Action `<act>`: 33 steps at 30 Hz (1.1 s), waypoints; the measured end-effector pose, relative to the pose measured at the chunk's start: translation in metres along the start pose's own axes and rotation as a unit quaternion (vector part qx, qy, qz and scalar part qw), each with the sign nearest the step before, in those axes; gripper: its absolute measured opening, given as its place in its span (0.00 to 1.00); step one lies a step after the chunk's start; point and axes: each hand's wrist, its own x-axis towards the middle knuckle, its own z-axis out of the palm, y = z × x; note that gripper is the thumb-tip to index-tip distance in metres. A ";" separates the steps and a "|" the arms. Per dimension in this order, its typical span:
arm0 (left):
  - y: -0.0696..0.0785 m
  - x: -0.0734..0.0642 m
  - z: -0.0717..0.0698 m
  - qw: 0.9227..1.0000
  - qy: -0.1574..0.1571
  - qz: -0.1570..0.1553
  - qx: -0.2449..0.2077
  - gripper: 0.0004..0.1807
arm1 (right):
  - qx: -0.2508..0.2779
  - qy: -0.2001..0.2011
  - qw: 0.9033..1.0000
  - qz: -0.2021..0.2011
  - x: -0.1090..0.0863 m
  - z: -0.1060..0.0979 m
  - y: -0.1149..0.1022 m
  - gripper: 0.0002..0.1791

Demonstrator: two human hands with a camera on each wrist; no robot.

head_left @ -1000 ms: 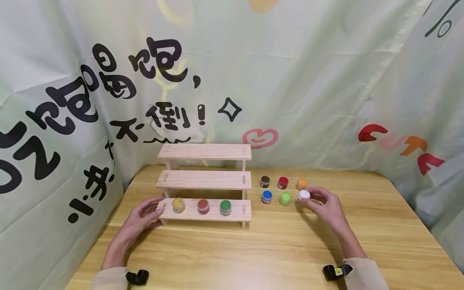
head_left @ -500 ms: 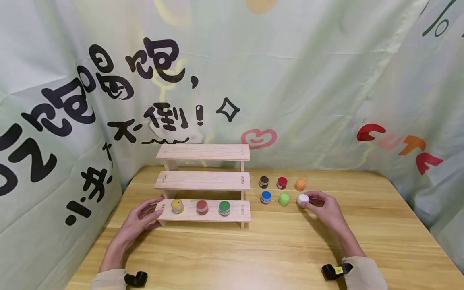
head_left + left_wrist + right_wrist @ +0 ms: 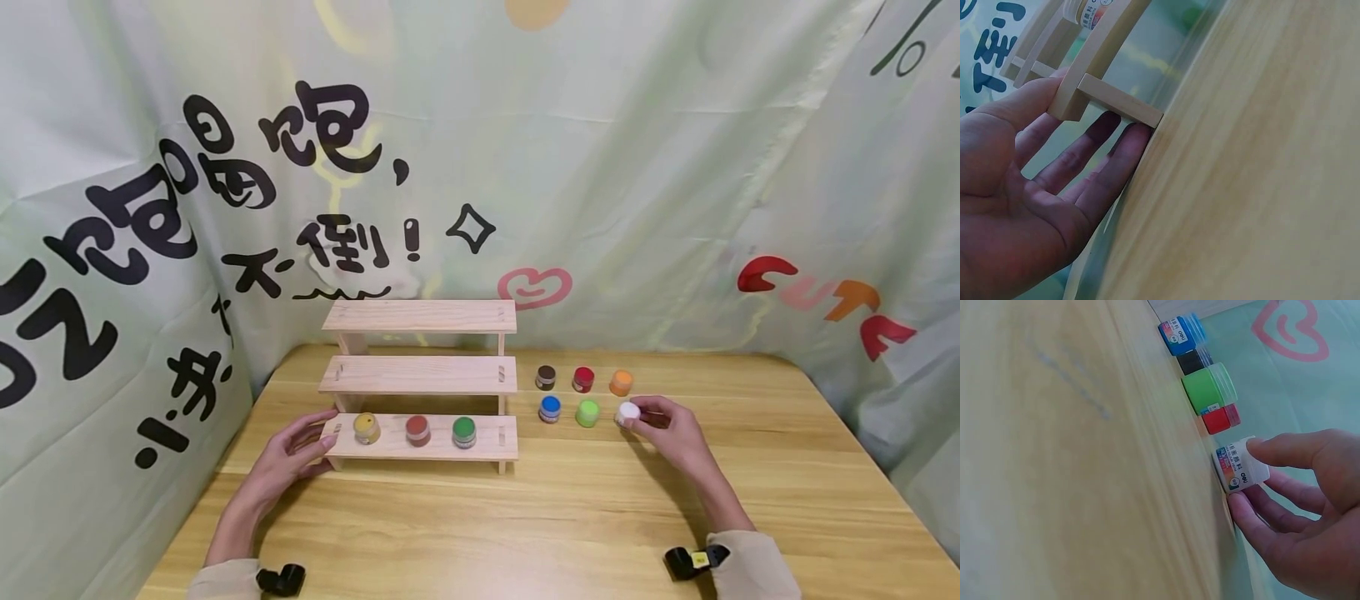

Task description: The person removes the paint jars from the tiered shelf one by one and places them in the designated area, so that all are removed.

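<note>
Pinching the white jar (image 3: 627, 410) by its sides, right of the shelf (image 3: 417, 373), the right grip (image 3: 672, 429) perhaps stops it slipping. The left grip (image 3: 285, 452) pinches the shelf's left end, maybe so the three jars (image 3: 417, 431) on it don't wobble.

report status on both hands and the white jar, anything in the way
Left hand holds wooden rack. Right hand pinches white jar. Light-green jar and blue jar stand between it and the rack.
</note>
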 end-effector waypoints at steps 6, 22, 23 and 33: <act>0.002 -0.002 0.001 1.000 0.000 0.001 -0.004 0.32 | 0.010 0.002 1.000 0.002 -0.002 -0.001 -0.003 0.25; 0.001 -0.001 -0.001 1.000 0.000 0.003 0.002 0.31 | 0.039 0.046 0.998 -0.037 -0.004 -0.014 -0.022 0.25; 0.001 -0.001 -0.001 1.000 0.000 0.003 0.003 0.31 | 0.039 0.048 0.997 -0.042 -0.004 -0.015 -0.025 0.25; -0.001 0.001 -0.001 1.000 -0.002 0.001 0.002 0.31 | 0.056 0.050 0.994 -0.081 -0.012 -0.011 -0.043 0.21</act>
